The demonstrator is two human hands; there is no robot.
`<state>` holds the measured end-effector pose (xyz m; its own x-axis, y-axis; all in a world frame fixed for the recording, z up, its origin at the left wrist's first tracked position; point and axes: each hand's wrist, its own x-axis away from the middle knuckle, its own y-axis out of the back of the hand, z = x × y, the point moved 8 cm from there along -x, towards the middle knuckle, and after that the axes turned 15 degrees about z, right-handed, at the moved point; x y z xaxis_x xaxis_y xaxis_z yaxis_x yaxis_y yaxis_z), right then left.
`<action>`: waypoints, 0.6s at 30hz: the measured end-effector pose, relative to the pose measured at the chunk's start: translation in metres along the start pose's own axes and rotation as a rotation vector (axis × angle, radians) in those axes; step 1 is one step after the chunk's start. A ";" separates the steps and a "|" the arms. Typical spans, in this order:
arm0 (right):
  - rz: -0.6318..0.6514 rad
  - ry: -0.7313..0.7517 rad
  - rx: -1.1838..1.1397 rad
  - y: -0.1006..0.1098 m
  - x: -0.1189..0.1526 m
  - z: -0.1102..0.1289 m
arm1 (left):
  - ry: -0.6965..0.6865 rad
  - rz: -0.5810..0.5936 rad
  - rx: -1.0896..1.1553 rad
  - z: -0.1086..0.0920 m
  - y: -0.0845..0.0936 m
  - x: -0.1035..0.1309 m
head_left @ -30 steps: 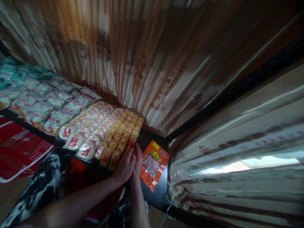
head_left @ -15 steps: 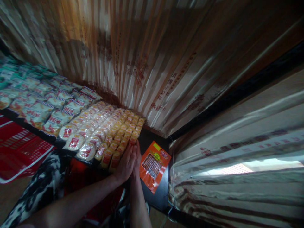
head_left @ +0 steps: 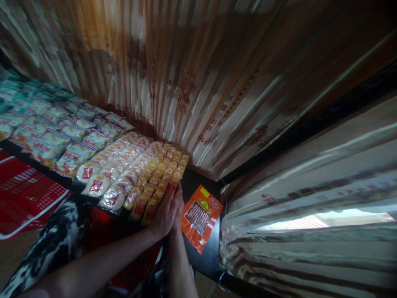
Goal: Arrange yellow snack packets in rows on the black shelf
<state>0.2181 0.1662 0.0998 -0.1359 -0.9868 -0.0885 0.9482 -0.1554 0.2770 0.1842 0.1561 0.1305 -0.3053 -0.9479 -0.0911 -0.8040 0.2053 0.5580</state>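
Note:
My left hand lies with its fingers stretched out along the right edge of the rows of small yellow-wrapped snacks, touching the end row. Flat against it on the other side is my right hand, its fingers straight too. Neither hand grips anything, and part of the fingers is hidden where they overlap. Left of the yellow packs are rows of round white crackers in clear wrappers with red labels. Just right of my hands, an orange bag with a clear window rests on the black shelf.
White and blue snack bags fill the shelf further left, with green ones beyond. A red plastic basket stands at the lower left. Pleated, printed curtains hang behind and to the right, and a thin cord dangles at the shelf's corner.
My hands have stayed almost still against the end row of yellow packs. The view has shifted only slightly.

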 end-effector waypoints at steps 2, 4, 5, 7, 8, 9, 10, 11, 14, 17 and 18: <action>0.023 0.000 -0.022 -0.002 0.000 -0.002 | 0.004 -0.010 -0.023 -0.003 0.001 0.000; 0.018 -0.001 -0.012 -0.001 0.002 -0.005 | -0.014 -0.006 -0.085 -0.008 0.008 0.005; 0.003 -0.002 0.003 0.001 0.002 -0.006 | -0.037 -0.006 -0.129 -0.012 0.015 0.008; -0.038 -0.004 0.032 0.006 0.002 -0.007 | -0.107 0.030 -0.203 -0.018 0.031 0.018; -0.053 -0.007 0.043 0.008 0.001 -0.007 | -0.124 0.036 -0.219 -0.019 0.042 0.023; -0.058 -0.010 0.050 0.009 -0.001 -0.006 | -0.167 0.058 -0.282 -0.022 0.050 0.028; -0.058 -0.013 0.056 0.009 -0.005 -0.006 | -0.194 0.042 -0.341 -0.023 0.062 0.032; -0.054 -0.017 0.066 0.010 -0.009 -0.005 | -0.213 0.047 -0.359 -0.022 0.071 0.034; -0.033 -0.031 0.104 0.008 -0.022 -0.001 | -0.217 0.040 -0.527 -0.017 0.089 0.031; -0.019 -0.060 0.107 0.003 -0.032 -0.001 | -0.181 0.027 -0.666 -0.008 0.098 0.022; -0.019 -0.067 0.097 0.001 -0.034 -0.001 | -0.173 0.030 -0.694 -0.005 0.098 0.020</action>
<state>0.2242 0.1994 0.1019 -0.1760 -0.9839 -0.0312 0.9134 -0.1750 0.3675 0.1015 0.1566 0.1873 -0.4450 -0.8802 -0.1651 -0.3017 -0.0262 0.9530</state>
